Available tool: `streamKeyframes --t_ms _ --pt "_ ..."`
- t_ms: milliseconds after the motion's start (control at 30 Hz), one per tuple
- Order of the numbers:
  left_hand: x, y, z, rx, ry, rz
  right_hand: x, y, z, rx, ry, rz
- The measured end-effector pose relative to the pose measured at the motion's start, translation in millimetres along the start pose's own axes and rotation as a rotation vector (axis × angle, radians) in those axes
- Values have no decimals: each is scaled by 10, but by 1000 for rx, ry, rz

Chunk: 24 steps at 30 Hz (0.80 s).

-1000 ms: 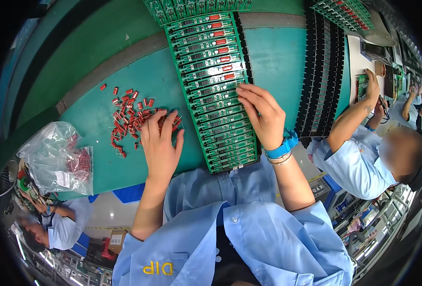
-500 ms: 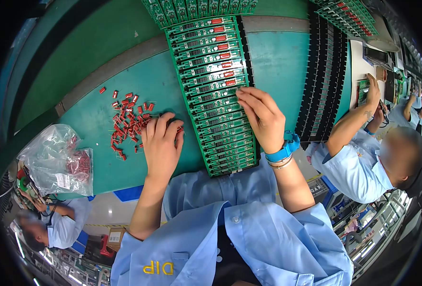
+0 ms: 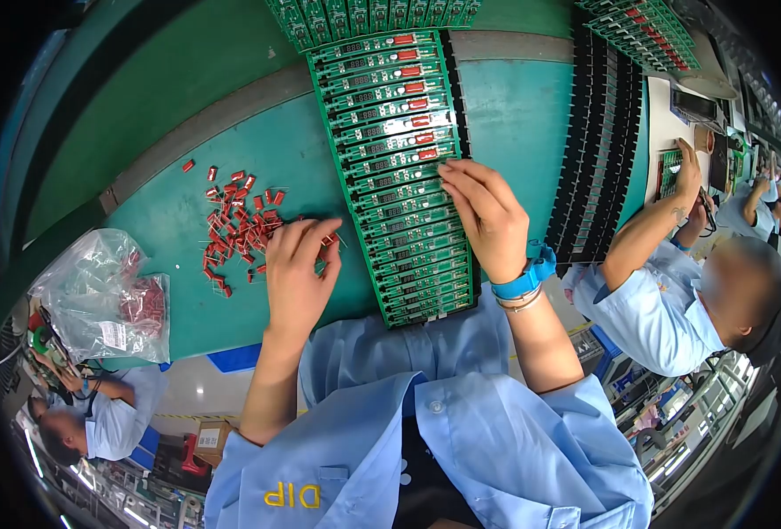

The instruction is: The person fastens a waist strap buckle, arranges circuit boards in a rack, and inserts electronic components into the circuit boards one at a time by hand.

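My left hand point(image 3: 301, 269) is at the right edge of a loose pile of red capacitors point(image 3: 236, 225) with thin wire leads. Its fingers are curled, and a red capacitor point(image 3: 330, 240) shows at the fingertips, leads pointing right. My right hand point(image 3: 489, 212) is pinched at the right side of a long panel of green circuit boards point(image 3: 390, 189). Whatever lies between those fingertips is too small or hidden to make out. Red capacitors sit in the upper rows of the panel, down to just above my right fingertips; the lower rows show none.
A clear plastic bag point(image 3: 108, 300) with more red parts lies at left. More green boards point(image 3: 373, 13) stand behind the panel. Black slotted racks point(image 3: 595, 150) are on the right. Co-workers sit at right point(image 3: 664, 300) and lower left point(image 3: 126, 410).
My left hand has shifted slightly right from the pile, and the red capacitor at its fingertips shows more plainly. My right hand has stayed almost still at the panel.
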State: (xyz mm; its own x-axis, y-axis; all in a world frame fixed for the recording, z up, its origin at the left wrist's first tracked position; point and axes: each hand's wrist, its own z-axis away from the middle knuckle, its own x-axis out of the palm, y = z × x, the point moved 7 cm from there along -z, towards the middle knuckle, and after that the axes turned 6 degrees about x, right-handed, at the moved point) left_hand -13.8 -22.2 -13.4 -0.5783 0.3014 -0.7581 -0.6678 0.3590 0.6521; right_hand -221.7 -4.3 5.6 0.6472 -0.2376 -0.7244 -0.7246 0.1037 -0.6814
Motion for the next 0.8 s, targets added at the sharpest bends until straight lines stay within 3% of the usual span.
streamKeyframes --t_ms 67,233,367,400,533,800 --pt "-54 5 -1 -28 29 61 1 -7 0 -2 -5 18" --pt "-142 -201 94 -334 105 489 32 -24 2 -33 -37 42" --pt "-13 -447 297 -659 263 1152 49 -48 -26 -38 -20 114" --pt "-4 -453 314 -659 265 1152 61 -48 -30 -40 -20 113" --pt "178 -383 364 -721 257 1671 65 -18 -41 -40 38 53" --pt "247 -269 441 -730 217 1837 69 -58 -42 -33 68 68"
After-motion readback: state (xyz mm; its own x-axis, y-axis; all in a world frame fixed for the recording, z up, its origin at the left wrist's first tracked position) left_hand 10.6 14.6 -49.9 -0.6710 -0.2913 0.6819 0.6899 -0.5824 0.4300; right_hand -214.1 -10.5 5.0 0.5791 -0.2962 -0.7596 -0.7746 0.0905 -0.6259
